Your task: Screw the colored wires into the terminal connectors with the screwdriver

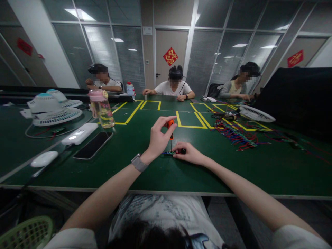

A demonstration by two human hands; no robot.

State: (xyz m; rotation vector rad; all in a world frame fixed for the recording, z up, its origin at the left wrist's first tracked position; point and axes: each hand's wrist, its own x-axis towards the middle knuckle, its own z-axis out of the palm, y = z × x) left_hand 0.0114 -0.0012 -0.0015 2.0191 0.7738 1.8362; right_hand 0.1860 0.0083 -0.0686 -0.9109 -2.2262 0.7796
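Observation:
My left hand [158,136] is closed around the orange handle of a small screwdriver [170,125], held upright with its tip down on a small dark part [171,152] lying on the green table [166,173]. My right hand [188,153] lies low on the table and pinches that part from the right, fingers pressed together on it. A grey watch sits on my left wrist.
A black phone [93,145], a white power bank [79,134], a white mouse [44,158], a pink-lidded bottle [101,108] and two fans [52,107] stand at the left. A bundle of coloured wires [237,135] lies at the right. Three people sit across the table.

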